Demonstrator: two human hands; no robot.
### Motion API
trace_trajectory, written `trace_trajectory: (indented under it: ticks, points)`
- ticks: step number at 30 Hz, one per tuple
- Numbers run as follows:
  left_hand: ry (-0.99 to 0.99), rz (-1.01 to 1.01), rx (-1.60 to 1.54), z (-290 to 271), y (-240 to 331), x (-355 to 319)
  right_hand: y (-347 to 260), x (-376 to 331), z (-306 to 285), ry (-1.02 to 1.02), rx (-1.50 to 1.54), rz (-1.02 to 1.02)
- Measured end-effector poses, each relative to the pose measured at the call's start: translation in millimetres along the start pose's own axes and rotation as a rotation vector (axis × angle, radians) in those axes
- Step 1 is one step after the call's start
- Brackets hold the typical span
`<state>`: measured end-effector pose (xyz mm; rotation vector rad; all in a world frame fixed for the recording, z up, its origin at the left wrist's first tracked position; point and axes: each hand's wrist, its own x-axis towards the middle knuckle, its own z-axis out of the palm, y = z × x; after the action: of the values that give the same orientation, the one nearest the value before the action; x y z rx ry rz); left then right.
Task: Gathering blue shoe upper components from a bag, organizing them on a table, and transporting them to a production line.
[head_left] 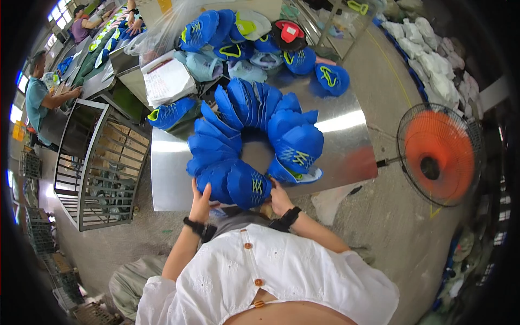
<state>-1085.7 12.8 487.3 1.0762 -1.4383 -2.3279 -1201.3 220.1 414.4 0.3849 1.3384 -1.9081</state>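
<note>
A ring of nested blue shoe uppers (208, 138) lies on the shiny metal table (346, 146). At its near edge, an upper with yellow-green and pale lacing (250, 187) faces me. My left hand (200, 205) grips the near left of the stack, with its thumb on the blue side and its other fingers partly hidden. My right hand (280, 199) closes on the right edge of the laced upper; its fingertips are partly hidden. Just right of it, another laced upper (297, 157) ends the ring, its pale lining showing.
Behind the ring sit more blue uppers (199, 31), pale blue ones (246, 70) and a notepad (168, 81). An orange fan (439, 157) stands right, a metal rack (100, 168) left. Two people (46, 100) work at far left. White sacks (420, 51) line the far right.
</note>
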Motion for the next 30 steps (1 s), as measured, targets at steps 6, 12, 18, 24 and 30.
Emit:
trace_trajectory:
  ticks: [6,12,18,24,30]
  points:
    - [-0.301,0.569,0.485,47.2,39.8,48.7,23.8,11.5,-33.3,-0.079,-0.597,-0.093]
    - [0.192,0.910,0.823,45.8,51.5,74.6,-17.1,-21.4,37.8,-0.483,-1.315,-0.366]
    - [-0.117,0.943,1.031,58.4,45.9,44.2,-72.0,-54.5,48.0,0.102,-1.317,-1.214]
    - [0.103,0.849,1.272,38.7,44.6,98.1,-104.1,-29.7,10.7,0.361,-1.629,-0.978]
    - [-0.164,0.870,1.280,13.5,50.1,111.6,-143.4,-18.1,97.3,0.147,-1.694,-1.127]
